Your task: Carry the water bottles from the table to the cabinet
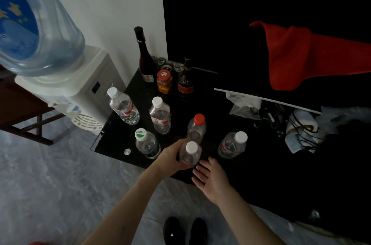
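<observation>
First bottle gripped
Your left hand (170, 156) wrapped the white-capped bottle (189, 154); your right hand (212, 178), open and empty at its 5 o'clock, waited to steady it.

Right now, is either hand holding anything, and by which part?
The left hand grips a clear plastic bottle with a white cap around its body, below the cap. The right hand is open, holding nothing.

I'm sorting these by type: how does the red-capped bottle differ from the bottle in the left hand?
The red-capped bottle has a red cap; the held bottle has a white one. The red-capped bottle stands free on the black table, while the left hand grips the held bottle. The red-capped one sits farther from the person. Both are clear plastic, upright and capped.
</observation>
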{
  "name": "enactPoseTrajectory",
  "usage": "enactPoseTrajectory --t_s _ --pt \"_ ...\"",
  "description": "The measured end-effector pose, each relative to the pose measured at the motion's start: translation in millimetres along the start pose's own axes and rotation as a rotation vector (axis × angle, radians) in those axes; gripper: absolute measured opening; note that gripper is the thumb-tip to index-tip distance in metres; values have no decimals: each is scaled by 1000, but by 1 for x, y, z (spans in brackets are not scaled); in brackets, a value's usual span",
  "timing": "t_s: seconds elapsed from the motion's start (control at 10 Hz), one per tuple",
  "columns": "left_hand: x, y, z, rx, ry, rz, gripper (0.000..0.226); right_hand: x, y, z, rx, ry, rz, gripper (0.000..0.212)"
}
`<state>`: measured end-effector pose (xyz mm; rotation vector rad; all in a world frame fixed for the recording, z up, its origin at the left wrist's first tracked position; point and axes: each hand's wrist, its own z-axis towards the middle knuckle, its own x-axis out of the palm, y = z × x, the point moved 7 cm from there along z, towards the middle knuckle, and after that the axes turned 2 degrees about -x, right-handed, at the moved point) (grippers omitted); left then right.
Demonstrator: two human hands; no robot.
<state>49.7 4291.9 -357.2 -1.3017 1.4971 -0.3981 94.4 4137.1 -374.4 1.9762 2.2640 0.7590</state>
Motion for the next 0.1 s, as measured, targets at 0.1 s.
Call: enactPoseTrajectory --t_s 0.1 --pt "-9 -11 -9 13 -18 100 85 -4 6 -21 -33 -24 -115 42"
